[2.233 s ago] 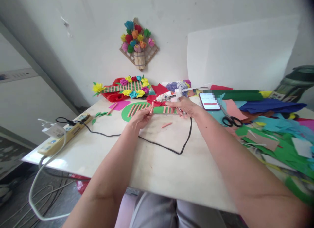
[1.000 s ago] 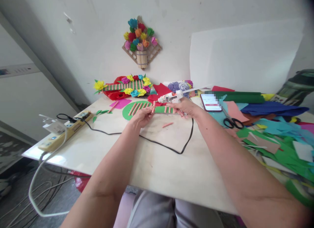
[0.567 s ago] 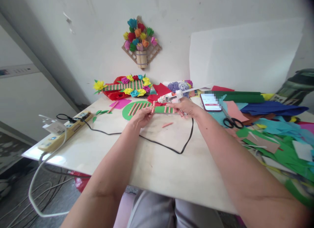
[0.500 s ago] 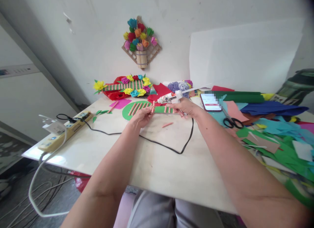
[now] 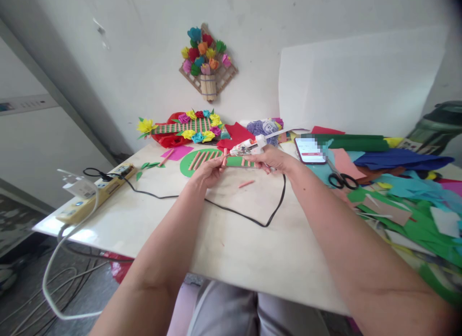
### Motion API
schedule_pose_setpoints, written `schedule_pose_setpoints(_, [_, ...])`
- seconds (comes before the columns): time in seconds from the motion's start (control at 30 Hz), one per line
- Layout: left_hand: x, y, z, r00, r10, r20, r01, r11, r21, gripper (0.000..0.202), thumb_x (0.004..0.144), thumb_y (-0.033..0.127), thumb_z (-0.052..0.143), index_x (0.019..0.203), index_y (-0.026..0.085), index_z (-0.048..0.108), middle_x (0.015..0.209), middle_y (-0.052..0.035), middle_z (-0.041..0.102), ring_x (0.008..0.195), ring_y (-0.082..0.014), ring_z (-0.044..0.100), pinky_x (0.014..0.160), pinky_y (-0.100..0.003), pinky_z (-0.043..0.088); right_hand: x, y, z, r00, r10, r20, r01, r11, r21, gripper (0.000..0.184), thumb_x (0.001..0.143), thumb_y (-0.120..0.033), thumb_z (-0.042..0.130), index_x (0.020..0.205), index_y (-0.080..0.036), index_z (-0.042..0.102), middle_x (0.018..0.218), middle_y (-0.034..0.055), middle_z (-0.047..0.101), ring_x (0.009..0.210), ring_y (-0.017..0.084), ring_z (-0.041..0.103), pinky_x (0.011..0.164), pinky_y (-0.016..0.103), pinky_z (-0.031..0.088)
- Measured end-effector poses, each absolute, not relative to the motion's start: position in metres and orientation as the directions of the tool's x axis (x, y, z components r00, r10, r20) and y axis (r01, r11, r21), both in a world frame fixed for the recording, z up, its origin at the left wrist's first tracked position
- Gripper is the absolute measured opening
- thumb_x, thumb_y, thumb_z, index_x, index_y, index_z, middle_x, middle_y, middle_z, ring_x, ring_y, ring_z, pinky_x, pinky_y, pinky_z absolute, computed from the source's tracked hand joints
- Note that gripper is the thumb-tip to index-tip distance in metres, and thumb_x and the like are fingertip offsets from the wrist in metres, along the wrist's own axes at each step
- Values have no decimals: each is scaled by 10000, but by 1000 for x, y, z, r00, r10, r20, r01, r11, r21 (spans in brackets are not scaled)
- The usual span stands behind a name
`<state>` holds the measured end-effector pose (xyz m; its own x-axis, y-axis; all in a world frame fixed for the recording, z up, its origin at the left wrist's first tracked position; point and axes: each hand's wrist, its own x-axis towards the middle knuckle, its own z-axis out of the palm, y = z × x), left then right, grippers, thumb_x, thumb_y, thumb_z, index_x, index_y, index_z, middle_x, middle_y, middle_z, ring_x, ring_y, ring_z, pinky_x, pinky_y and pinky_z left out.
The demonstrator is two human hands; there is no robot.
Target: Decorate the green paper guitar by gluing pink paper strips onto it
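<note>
A flat green paper shape point(image 5: 186, 167) with a rounded end and a long neck lies on the table, with several pink paper sticks point(image 5: 202, 161) set across it. My left hand point(image 5: 211, 171) pinches one upright pink stick point(image 5: 225, 157) over the neck. In my right hand point(image 5: 272, 158) is a white hot glue gun point(image 5: 259, 143), a long glue stick point(image 5: 277, 133) poking out of its back. The gun's nozzle points left, close to the pinched stick; contact cannot be made out. A loose pink stick point(image 5: 246, 184) rests in front of the neck.
A black cord point(image 5: 234, 214) loops across the tabletop from a power strip point(image 5: 97, 191) at left. Scissors point(image 5: 342, 180), a phone point(image 5: 310, 150) and piled coloured paper point(image 5: 407, 220) occupy the right. Behind stands a flower-trimmed paper guitar point(image 5: 180, 128).
The glue gun has shifted slightly left and down with my right hand, its nozzle nearer the pink stick. My left hand has hardly moved.
</note>
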<state>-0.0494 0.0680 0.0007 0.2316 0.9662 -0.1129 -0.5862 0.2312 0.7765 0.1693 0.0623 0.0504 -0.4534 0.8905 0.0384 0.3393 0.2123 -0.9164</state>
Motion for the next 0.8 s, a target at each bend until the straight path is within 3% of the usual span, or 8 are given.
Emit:
schedule_pose_setpoints(0.4, [-52,69,0,212,965,-154,-602,253,757,120,777,47,514,838,86,609,633,-23,583,541,-68,573,496,-125,491,169,59,53,-494,869,2,382,219,-898,350,669,-476,659,706,-140,569,443,-47,483,294,35,358,296,190,303])
schedule_pose_setpoints(0.8, [-53,70,-1,213,970,-118,-587,223,778,107,784,52,494,771,77,598,609,-27,574,508,-63,552,438,-118,458,170,63,49,-522,853,-11,405,236,-883,398,630,-504,680,589,-157,489,438,-51,468,295,32,354,293,191,300])
